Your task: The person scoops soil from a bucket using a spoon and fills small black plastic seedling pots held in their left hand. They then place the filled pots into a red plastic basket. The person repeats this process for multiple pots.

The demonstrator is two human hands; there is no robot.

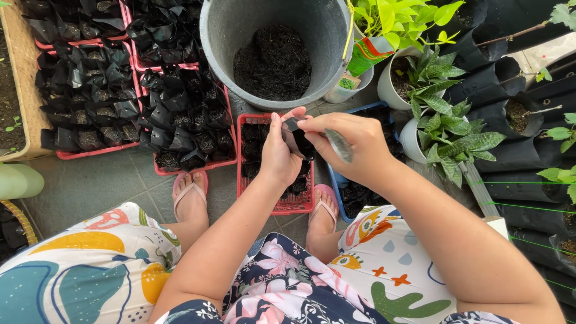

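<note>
Black plastic bag (295,139), small and seemingly unfilled, sits pinched between the left hand (277,153) and right hand (354,144), above a red tray (292,205) that is only partly stocked. The trays of filled bags (120,90) look finished; soil remains in the grey bucket (273,60).

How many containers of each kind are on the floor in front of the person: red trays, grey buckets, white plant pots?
Red trays: 5 (nearest one sits below the left hand and right hand, which hold a small black grow bag)
Grey bucket: 1
White plant pots: 2
Total: 8
</note>
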